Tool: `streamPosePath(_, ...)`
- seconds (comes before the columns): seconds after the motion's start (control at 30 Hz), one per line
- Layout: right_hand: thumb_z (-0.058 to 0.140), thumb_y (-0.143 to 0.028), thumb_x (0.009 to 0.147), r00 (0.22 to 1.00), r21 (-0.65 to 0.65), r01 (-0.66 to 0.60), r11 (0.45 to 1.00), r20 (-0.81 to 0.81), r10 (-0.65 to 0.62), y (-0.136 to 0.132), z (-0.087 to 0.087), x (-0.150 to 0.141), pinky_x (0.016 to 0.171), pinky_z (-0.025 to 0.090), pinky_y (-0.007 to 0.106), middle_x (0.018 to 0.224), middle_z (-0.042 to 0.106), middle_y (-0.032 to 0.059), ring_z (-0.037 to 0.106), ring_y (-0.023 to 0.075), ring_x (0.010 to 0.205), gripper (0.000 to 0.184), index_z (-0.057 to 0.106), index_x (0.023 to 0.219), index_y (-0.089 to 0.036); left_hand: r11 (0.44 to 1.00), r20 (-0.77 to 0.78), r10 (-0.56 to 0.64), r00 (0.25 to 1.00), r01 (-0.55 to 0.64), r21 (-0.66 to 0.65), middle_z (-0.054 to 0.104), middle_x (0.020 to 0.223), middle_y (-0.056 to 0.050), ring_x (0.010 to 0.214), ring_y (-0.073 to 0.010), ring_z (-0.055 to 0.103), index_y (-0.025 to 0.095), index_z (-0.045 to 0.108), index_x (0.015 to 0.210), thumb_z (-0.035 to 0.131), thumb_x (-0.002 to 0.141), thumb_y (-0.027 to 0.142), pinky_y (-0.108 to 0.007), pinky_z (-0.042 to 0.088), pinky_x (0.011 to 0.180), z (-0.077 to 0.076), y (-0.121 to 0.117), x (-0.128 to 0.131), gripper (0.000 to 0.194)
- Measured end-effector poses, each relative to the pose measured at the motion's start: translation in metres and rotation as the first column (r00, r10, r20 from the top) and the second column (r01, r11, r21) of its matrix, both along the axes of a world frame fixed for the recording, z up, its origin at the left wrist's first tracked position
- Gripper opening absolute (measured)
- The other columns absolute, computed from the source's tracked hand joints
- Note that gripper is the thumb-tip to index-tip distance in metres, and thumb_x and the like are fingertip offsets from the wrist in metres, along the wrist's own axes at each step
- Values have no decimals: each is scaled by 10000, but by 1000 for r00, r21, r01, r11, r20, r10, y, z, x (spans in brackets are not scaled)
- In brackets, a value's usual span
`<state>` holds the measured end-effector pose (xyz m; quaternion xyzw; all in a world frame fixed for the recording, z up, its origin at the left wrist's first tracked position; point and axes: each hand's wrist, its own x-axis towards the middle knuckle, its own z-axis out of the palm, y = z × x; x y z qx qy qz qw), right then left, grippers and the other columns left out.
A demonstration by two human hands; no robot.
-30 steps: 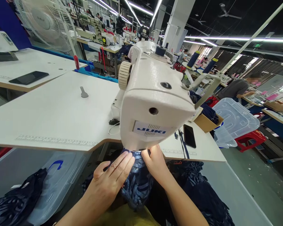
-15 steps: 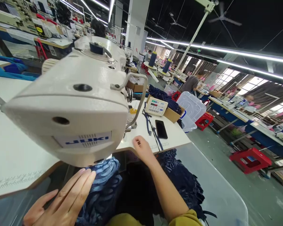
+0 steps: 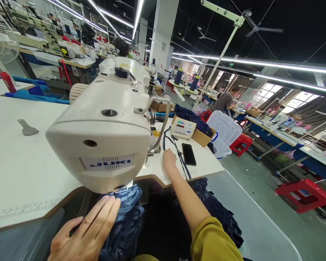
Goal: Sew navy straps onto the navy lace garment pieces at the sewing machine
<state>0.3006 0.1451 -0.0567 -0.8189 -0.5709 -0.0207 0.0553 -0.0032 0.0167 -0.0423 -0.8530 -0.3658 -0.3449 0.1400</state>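
Observation:
A white JUKI sewing machine (image 3: 103, 134) fills the middle of the view. My left hand (image 3: 91, 226) lies on dark blue patterned fabric (image 3: 130, 203) just below the machine head, its fingers stretched out and the thumb apart. On the white table to the right of the machine, my right hand (image 3: 169, 160) is curled closed, next to thin navy straps (image 3: 179, 154). Its fingertips face away, so whatever they hold is hidden. A black phone (image 3: 189, 154) lies just right of the straps. The needle area is hidden behind the machine head.
A control panel (image 3: 183, 129) stands behind the straps, beside a cardboard box (image 3: 202, 137) of navy fabric. More dark fabric (image 3: 222, 217) hangs below the table edge at right. Clear plastic bins and red stools (image 3: 304, 195) stand farther right. Other people work at distant machines.
My right hand has moved forward over the table, towards the straps. My left hand stays on the fabric. The camera view has shifted left, bringing a grey flat piece on the table fully into view.

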Motion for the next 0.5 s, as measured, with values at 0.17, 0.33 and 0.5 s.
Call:
streamPosePath(0.17, 557, -138, 904, 997, -12, -78, 997, 24, 78, -37, -7, -23, 772, 526, 324, 1059, 624, 129, 612, 221, 975, 149, 631, 1031, -111, 983, 64, -81, 995, 90, -158, 584, 1318, -42, 1163, -241, 574, 343, 359, 1395, 303, 929, 198, -438, 356, 1010, 8, -1, -2, 492)
streamPosePath(0.33, 594, -305, 891, 996, 20, -91, 996, -11, 91, -100, -22, -44, 754, 512, 402, 1018, 616, 194, 587, 309, 950, 269, 622, 1043, -84, 942, -80, -337, 938, 335, -33, 503, 1395, -66, 1227, -185, 514, 177, 600, 1081, 390, 877, 111, -289, 278, 1120, 16, 11, -13, 300)
streamPosePath(0.5, 632, -107, 818, 925, 225, 5, 974, -371, 81, -136, -34, -40, 827, 442, 435, 1032, 592, 171, 549, 302, 954, 122, 598, 927, -150, 969, -120, -237, 964, 226, -98, 520, 1381, -10, 1223, -177, 498, 272, 437, 1373, 276, 959, 478, -275, 242, 1099, 24, -1, -13, 490)
